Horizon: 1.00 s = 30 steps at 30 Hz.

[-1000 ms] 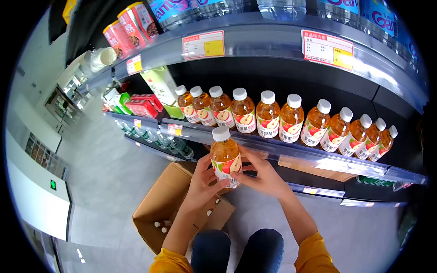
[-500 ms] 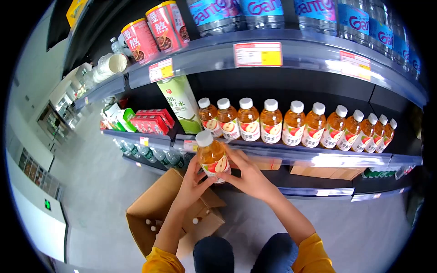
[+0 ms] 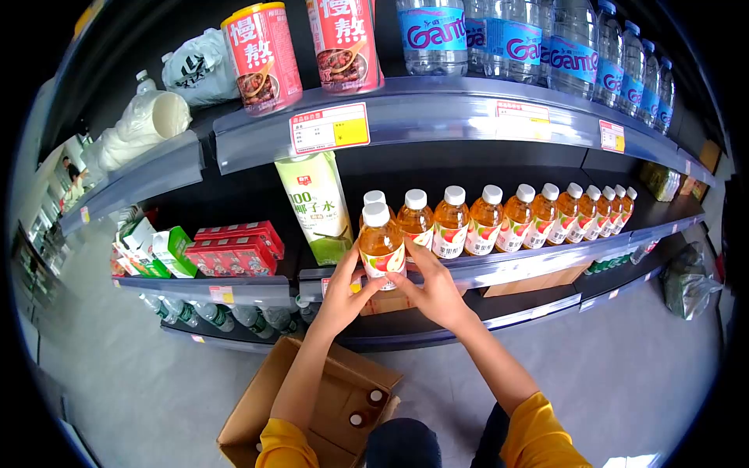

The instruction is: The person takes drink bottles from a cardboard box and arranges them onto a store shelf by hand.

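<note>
Both hands grip one amber juice bottle point(image 3: 381, 248) with a white cap and an apple label, upright at the shelf's front edge. My left hand point(image 3: 342, 298) closes on its left side, and my right hand point(image 3: 437, 295) holds its right side with the thumb low on the label. Just behind it, another juice bottle point(image 3: 374, 196) is mostly hidden. A row of matching bottles point(image 3: 487, 221) runs rightward along the middle shelf point(image 3: 538, 248). To the left stands a green and white coconut water carton point(image 3: 315, 207).
An open cardboard box point(image 3: 261, 390) with a few capped bottles sits on the floor below. The upper shelf point(image 3: 437, 109) overhangs the row, bearing red cans point(image 3: 264, 61) and large water bottles point(image 3: 511, 43). Red cartons point(image 3: 234, 253) lie farther left.
The held bottle has moved forward and up to the row's left end, and both hands went with it. The view has shifted, showing the shelves closer and more level.
</note>
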Each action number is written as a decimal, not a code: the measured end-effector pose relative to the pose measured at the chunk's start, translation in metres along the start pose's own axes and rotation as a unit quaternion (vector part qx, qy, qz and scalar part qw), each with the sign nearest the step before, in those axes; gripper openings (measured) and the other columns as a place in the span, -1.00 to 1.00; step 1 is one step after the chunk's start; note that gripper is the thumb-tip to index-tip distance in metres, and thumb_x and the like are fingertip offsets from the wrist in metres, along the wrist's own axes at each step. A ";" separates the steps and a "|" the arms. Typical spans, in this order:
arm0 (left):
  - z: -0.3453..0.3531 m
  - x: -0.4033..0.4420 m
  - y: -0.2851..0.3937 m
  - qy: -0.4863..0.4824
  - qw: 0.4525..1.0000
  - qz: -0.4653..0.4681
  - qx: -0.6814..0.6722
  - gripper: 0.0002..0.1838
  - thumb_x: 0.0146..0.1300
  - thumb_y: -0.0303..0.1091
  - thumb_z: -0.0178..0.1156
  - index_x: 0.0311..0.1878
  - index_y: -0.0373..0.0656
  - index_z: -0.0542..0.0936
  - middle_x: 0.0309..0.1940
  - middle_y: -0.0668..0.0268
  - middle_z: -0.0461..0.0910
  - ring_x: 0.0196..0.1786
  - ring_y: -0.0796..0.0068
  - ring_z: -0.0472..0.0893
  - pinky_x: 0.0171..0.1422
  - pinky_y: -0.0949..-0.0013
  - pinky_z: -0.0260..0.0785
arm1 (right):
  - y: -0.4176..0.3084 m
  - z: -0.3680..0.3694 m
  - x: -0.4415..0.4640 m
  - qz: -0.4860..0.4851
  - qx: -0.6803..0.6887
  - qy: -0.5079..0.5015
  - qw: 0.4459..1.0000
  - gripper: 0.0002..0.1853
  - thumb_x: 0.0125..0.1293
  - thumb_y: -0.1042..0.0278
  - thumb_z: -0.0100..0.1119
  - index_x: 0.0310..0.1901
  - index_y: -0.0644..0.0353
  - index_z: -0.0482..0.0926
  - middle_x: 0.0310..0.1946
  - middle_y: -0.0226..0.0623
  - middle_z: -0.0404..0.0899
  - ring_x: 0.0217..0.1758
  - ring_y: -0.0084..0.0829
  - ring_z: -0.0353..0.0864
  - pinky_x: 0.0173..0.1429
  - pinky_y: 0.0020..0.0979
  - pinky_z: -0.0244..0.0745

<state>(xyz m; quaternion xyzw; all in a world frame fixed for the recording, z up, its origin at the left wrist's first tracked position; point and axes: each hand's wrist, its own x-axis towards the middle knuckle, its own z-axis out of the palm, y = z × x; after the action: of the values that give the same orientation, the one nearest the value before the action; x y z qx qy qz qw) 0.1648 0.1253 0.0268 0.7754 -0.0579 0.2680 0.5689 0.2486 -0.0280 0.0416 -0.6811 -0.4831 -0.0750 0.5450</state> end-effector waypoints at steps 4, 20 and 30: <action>-0.006 0.003 -0.012 -0.001 1.000 -0.007 -0.014 -0.31 0.15 -0.44 0.21 0.31 -0.25 0.12 0.24 0.11 0.22 0.24 0.32 0.31 0.16 0.31 0.34 | 0.006 0.008 0.002 0.014 0.002 0.003 1.000 -0.38 0.18 0.33 0.19 0.22 0.38 0.19 -0.09 0.01 0.37 -0.10 -0.14 0.49 -0.04 -0.32 0.41; -0.006 0.025 -0.021 0.004 0.997 0.021 0.071 -0.29 0.14 -0.50 0.18 0.34 -0.17 0.10 0.21 0.22 0.16 0.24 0.34 0.28 0.23 0.28 0.27 | 0.040 0.024 0.017 0.005 -0.005 0.032 0.999 -0.40 0.18 0.37 0.17 0.20 0.43 0.20 -0.07 0.08 0.39 -0.06 -0.06 0.48 0.01 -0.28 0.38; -0.006 0.039 -0.041 0.031 0.984 0.058 0.167 -0.26 0.21 -0.40 0.13 0.36 -0.28 -0.03 0.21 -0.02 0.20 0.20 0.15 0.34 0.20 0.28 0.30 | 0.056 0.034 0.030 0.020 0.002 0.047 0.999 -0.41 0.17 0.38 0.15 0.18 0.46 0.21 -0.03 0.18 0.39 -0.08 0.00 0.49 -0.03 -0.26 0.41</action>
<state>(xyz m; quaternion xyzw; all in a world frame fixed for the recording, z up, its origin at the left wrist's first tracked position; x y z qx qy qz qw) 0.2120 0.1534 0.0116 0.8462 -0.0393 0.3304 0.4161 0.2914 0.0205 0.0093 -0.6849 -0.4435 -0.0951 0.5702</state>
